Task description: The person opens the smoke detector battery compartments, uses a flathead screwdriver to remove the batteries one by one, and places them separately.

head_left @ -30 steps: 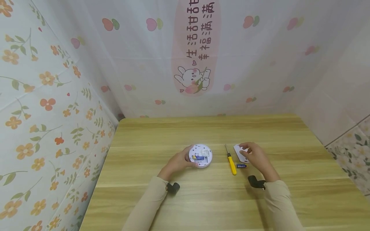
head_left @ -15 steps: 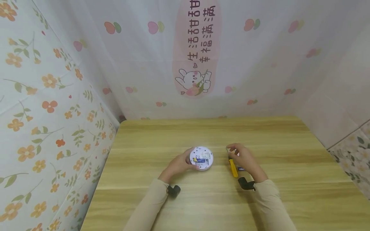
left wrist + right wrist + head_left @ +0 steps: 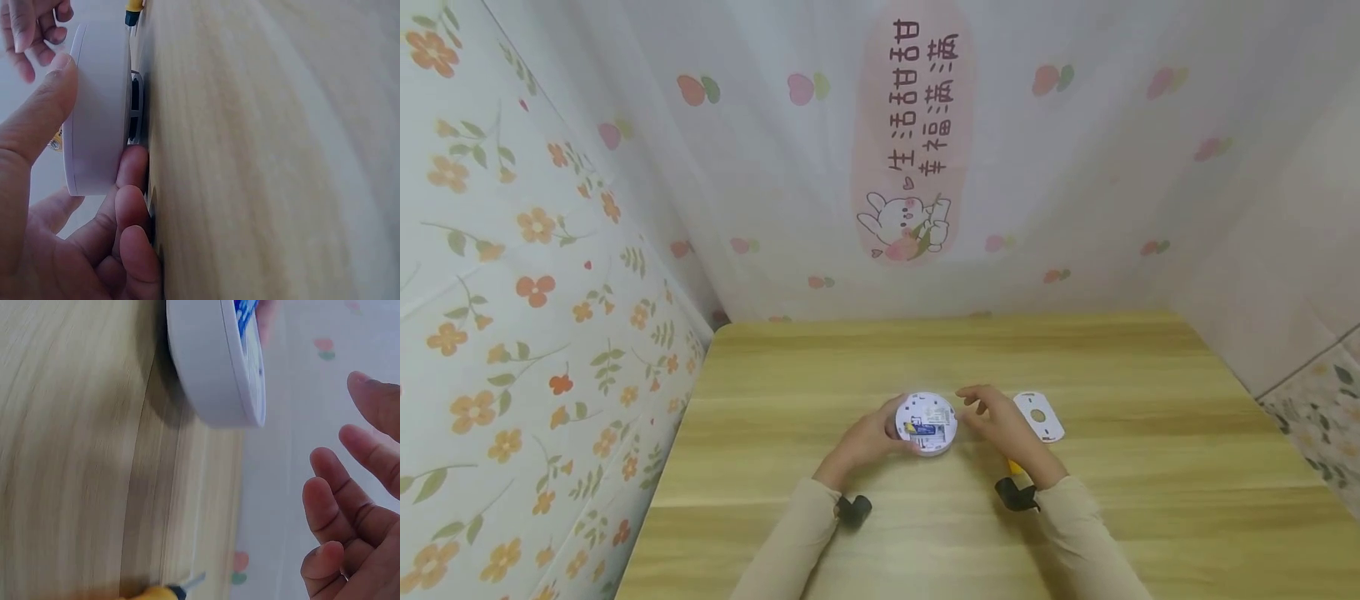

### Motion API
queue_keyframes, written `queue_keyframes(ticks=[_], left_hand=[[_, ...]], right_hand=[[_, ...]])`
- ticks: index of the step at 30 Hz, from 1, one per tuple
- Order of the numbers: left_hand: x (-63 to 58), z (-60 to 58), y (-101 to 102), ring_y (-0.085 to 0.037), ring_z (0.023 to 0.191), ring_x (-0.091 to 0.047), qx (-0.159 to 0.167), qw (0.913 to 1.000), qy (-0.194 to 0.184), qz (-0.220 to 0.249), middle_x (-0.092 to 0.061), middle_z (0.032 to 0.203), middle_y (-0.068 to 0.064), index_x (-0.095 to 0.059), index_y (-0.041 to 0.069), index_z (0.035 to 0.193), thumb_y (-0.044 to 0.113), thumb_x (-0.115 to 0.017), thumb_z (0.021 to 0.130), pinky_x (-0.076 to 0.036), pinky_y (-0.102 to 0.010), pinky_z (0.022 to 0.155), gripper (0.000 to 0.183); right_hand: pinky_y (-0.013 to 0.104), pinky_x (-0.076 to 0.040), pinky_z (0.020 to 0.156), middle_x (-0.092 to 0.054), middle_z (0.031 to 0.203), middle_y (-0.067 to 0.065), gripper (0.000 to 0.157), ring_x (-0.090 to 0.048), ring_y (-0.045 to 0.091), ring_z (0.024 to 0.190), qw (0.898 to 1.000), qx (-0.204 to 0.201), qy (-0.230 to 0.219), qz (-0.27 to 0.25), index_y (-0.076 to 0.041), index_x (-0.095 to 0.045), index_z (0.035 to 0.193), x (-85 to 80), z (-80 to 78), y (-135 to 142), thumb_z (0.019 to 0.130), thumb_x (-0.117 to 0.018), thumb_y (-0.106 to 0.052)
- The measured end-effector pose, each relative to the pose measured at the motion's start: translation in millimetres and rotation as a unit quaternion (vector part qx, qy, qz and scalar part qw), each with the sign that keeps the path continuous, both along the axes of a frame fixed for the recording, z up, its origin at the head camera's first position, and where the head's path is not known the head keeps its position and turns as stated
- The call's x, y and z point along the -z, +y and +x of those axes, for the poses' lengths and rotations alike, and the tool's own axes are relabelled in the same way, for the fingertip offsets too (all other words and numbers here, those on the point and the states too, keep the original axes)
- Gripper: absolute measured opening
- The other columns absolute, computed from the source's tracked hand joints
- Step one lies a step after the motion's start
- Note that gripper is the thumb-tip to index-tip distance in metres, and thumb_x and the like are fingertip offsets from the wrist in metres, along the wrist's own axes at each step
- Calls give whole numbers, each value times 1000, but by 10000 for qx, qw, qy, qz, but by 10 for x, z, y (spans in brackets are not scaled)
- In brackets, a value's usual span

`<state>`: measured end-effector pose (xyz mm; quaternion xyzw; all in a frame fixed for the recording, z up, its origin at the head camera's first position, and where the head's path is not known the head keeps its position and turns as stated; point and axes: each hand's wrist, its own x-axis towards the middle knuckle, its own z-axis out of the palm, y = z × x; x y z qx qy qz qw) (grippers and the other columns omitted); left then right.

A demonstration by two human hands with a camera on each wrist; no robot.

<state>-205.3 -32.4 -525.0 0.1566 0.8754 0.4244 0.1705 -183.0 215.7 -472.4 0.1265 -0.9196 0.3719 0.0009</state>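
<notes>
My left hand [image 3: 867, 433] grips a round white smoke alarm [image 3: 916, 410] by its left side. In the left wrist view the thumb [image 3: 53, 94] lies on the alarm's upper edge and the other fingers curl under it. The alarm's back faces up, and a blue and yellow battery [image 3: 921, 429] sits in its open compartment. Just right of the alarm hovers my right hand [image 3: 1000, 423], fingers loosely spread. Nothing is between those fingers in the right wrist view, where they stand apart from the alarm's white side [image 3: 209, 369].
A flat white mounting plate [image 3: 1051, 423] with a round hole lies right of my right hand. The yellow screwdriver [image 3: 1015, 467] is mostly hidden under my right forearm. Patterned curtains [image 3: 760, 192] hang behind and left of the wooden table [image 3: 805, 358].
My right hand has left the mounting plate and moved left, over the screwdriver, to beside the alarm. The plate is now uncovered. My left hand keeps its hold; the head view has tilted slightly up.
</notes>
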Motion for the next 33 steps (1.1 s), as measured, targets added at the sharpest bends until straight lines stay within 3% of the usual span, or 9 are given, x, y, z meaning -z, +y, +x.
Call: queue_keyframes(ticks=[3, 6, 10, 15, 18, 22, 27, 33], left_hand=[[15, -2, -6, -25, 112, -58, -5, 10000, 36, 13, -59, 134, -11, -29, 27, 152, 50, -79, 73, -44, -51, 98, 96], [33, -7, -2, -19, 96, -59, 46, 10000, 52, -24, -66, 111, -8, -28, 27, 153, 50, -79, 73, -47, -43, 88, 97], [33, -17, -2, -16, 79, -55, 67, 9999, 51, -70, -61, 86, -4, -28, 27, 153, 50, -79, 73, -45, -34, 75, 97], [23, -22, 4, -18, 94, -58, 89, 9997, 188, -133, -67, 112, -7, -30, 26, 152, 52, -78, 74, -47, -40, 87, 96], [17, -12, 3, -24, 110, -59, 107, 9997, 196, -102, -60, 133, -10, -30, 25, 152, 52, -77, 74, -46, -46, 96, 95], [-7, 2, -3, -31, 123, -55, 94, 9999, 97, -16, -53, 142, -12, -29, 25, 153, 51, -77, 75, -42, -52, 102, 95], [-15, 8, -15, -28, 116, -57, 105, 9999, 93, 38, -57, 138, -12, -29, 24, 153, 48, -77, 76, -44, -50, 99, 94], [-39, 12, -5, -20, 96, -59, 122, 9999, 20, 65, -67, 110, -8, -28, 23, 153, 47, -77, 77, -46, -43, 88, 94]], right_hand=[[33, -46, 74, -64, 110, 15, 34, -57, 27, 93, 10000, -33, 39, -68, -3, -61, 120, 20, -7, -85, 90, -68, -17], [31, -47, 74, -65, 107, 13, 32, -57, 24, 92, 9997, -177, 122, -69, -1, -62, 118, 50, -3, -152, 89, -68, -16], [31, -49, 76, -65, 101, 10, 28, -58, 21, 90, 9993, -321, 212, 8, -1, -63, 114, 81, -19, -254, 88, -68, -14], [35, -51, 80, -65, 101, 10, 27, -59, 20, 91, 9993, -355, 79, 67, -3, -63, 112, 117, -35, -360, 87, -69, -12], [37, -52, 83, -65, 104, 10, 27, -59, 20, 94, 9991, -396, -70, 135, -4, -63, 113, 134, -33, -421, 88, -69, -12], [37, -51, 85, -64, 105, 8, 26, -58, 18, 93, 9987, -375, -319, 135, -7, -64, 112, 126, -33, -493, 88, -69, -14], [31, -48, 79, -62, 101, 5, 25, -54, 14, 87, 9981, -442, -394, 183, -7, -65, 111, 134, -39, -545, 88, -70, -15], [29, -47, 77, -63, 100, 3, 26, -53, 11, 85, 9978, -356, -183, 532, -7, -67, 111, 186, -56, -587, 86, -71, -16]])
